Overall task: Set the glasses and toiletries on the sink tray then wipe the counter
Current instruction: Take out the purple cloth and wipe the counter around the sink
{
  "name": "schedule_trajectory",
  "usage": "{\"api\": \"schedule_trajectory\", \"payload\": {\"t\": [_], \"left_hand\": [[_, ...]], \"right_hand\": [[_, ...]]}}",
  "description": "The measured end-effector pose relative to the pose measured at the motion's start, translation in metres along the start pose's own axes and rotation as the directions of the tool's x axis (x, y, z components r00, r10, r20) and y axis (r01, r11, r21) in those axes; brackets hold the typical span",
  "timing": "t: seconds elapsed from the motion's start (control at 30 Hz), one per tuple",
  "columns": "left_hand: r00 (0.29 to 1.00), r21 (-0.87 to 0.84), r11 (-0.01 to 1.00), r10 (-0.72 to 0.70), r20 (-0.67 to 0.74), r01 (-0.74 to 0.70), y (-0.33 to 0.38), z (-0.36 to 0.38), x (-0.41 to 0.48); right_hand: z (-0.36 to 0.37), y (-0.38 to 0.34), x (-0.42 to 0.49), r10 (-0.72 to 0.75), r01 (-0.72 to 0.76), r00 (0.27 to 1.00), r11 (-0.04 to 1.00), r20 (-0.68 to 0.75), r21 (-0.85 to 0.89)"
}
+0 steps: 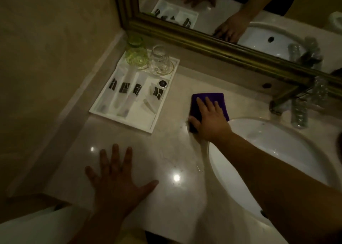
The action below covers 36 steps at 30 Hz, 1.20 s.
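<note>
Right hand (210,121) presses purple cloth (209,97)

One white tray (142,116) is carrying two glasses, a green glass (137,56) and a clear glass (161,62). Three tubes are lying in it: left tube (111,88), middle tube (123,92) and right tube (136,94). One dark-capped vial (162,83) is lying beside them. The packets beside the vial are blurring past counting. One purple cloth (209,98) and two hands, left hand (118,179) and right hand (209,121), are resting on the one worktop (166,151). Two plastic bottles (298,114) are standing by one tap (283,97).
</note>
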<state>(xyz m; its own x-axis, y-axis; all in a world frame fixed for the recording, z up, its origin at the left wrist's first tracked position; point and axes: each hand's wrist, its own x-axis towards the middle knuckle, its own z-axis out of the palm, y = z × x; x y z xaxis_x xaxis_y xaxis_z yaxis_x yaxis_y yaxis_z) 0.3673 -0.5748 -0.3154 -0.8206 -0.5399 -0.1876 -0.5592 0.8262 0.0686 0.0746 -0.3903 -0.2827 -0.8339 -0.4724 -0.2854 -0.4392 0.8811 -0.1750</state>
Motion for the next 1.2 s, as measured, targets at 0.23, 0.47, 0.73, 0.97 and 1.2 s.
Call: {"api": "schedule_trajectory", "payload": {"t": [0.23, 0.47, 0.73, 0.97, 1.2], "left_hand": [[0.999, 0.003, 1.0, -0.002, -0.037, 0.002, -0.003, 0.013, 0.003], [0.997, 0.036, 0.999, 0.011, -0.08, -0.008, -0.005, 0.019, 0.004], [0.994, 0.062, 0.998, -0.004, -0.106, 0.01, -0.004, 0.016, 0.001], [0.991, 0.051, 0.999, -0.006, -0.133, 0.012, -0.004, 0.02, 0.003], [0.991, 0.012, 1.0, 0.022, -0.132, -0.02, -0.004, 0.016, -0.001]], "right_hand": [[0.021, -0.001, 0.039, 0.005, -0.003, 0.994, 1.0, -0.107, 0.018], [0.015, -0.016, 0.056, -0.036, 0.036, 0.995, 0.999, -0.089, 0.0], [0.036, -0.025, 0.012, -0.228, 0.226, 0.971, 0.974, -0.071, -0.026], [0.054, -0.041, -0.041, -0.293, 0.292, 0.954, 0.956, -0.066, -0.03], [0.068, -0.057, -0.098, -0.293, 0.294, 0.955, 0.956, -0.05, 0.007]]}}
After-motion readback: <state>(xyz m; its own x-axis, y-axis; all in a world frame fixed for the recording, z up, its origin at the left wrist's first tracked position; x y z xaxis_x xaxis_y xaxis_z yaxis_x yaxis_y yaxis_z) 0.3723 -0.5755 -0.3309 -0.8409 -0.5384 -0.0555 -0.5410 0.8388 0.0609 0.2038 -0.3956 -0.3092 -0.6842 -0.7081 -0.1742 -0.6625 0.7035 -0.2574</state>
